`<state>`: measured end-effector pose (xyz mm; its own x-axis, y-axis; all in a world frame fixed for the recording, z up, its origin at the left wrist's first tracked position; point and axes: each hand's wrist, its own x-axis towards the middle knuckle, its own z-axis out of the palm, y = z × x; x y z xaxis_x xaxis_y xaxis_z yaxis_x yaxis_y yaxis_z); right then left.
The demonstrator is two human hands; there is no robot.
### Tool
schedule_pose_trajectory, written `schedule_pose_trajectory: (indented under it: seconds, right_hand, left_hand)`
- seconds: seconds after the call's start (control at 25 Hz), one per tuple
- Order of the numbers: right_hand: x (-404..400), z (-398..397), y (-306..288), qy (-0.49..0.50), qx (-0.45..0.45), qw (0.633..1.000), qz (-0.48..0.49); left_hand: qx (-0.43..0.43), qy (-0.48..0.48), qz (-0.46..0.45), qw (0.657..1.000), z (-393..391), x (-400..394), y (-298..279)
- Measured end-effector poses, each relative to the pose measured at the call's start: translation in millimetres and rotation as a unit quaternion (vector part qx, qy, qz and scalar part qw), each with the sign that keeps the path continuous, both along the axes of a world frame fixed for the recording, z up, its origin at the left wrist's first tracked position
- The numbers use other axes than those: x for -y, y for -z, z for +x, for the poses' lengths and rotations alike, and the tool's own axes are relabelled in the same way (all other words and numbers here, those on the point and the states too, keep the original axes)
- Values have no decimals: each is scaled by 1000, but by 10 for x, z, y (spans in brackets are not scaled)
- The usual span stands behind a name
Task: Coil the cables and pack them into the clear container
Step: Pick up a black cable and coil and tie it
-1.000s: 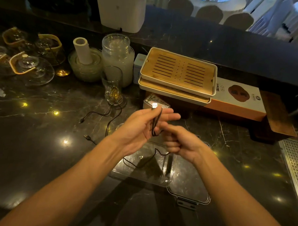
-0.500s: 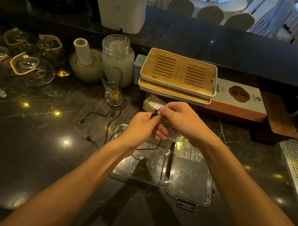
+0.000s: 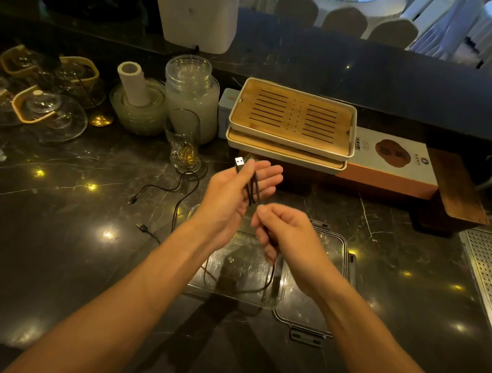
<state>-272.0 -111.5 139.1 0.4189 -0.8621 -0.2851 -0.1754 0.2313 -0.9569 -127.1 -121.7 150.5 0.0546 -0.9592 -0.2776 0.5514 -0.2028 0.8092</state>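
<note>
The left hand point(image 3: 233, 197) pinches folded loops of a black USB cable point(image 3: 251, 189), plug upward, above the clear container point(image 3: 235, 270). The right hand point(image 3: 288, 233), fisted on the cable's slack, hovers over the container; its lid point(image 3: 335, 246) lies alongside, right.

Dim, warm light falls on a dark marble counter point(image 3: 54, 234), where small ceiling lights glint as scattered starbursts. Cool daylight glows at the top right. Forearm shadows fall toward the camera. Wide-angle distortion bends the edges; the background is soft.
</note>
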Motion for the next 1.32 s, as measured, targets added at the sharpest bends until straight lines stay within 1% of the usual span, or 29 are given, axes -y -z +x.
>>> schedule_pose_trajectory:
  seconds: [0.04,0.12,0.2,0.28,0.36,0.4,0.44,0.48,0.56,0.6,0.64,0.68,0.72,0.8,0.88,0.92,1.0,1.12,1.2,1.28,1.32]
  right_hand:
    - [2,-32,65,-12,20,999,41]
    - [68,-121,166,-22,15,994,104]
    - [190,-187,227,-23,16,985,168]
    - [392,-204,218,-16,40,975,217]
    - [625,-170,111,-24,37,971,236]
    - [726,-148,33,-31,17,973,229]
    - [791,-120,-59,-44,-17,978,201]
    - [806,-79,-150,-62,-58,985,149]
    - [711,10,-286,-89,-141,986,15]
    - [630,44,-310,-88,-171,980,-47]
    - [546,80,-314,-81,-183,976,-89]
    - [463,107,-299,-73,-171,977,-104]
    - [384,123,-279,-66,-135,984,-92]
    - [274,135,-202,-66,-31,997,-24]
    - [195,136,-91,-89,36,995,37]
    - [167,143,-21,-101,47,992,54]
    - [174,162,105,-101,35,992,64]
    - [349,134,171,-111,8,991,70]
    - [511,91,120,-123,33,987,101]
    - [683,64,35,-114,65,981,144]
    - [754,63,-15,-108,59,980,158]
  left_hand:
    - [-23,-5,3,1000,29,13,-38]
    - [-53,-9,17,998,91,29,-83]
    - [-60,10,34,998,144,15,-84]
    - [-15,81,51,995,145,-57,-55]
    - [90,170,62,979,95,-128,14]
    - [144,191,66,969,73,-146,58]
    - [184,185,70,963,61,-148,98]
    - [202,160,72,964,60,-133,129]
    - [209,109,68,969,84,-94,137]
    - [211,87,67,971,93,-80,120]
    - [205,63,67,975,103,-67,94]
    - [184,38,66,980,110,-56,55]
    - [150,14,63,987,116,-36,5]
    - [82,-32,37,995,148,15,-110]
    - [42,-59,3,997,202,59,-224]
    - [27,-59,-4,998,235,70,-277]
    - [7,-37,4,999,293,65,-334]
    - [8,14,41,999,380,1,-294]
    - [18,38,66,997,428,-68,-201]
    - [67,77,86,991,458,-129,-123]
    - [99,97,93,986,457,-150,-90]
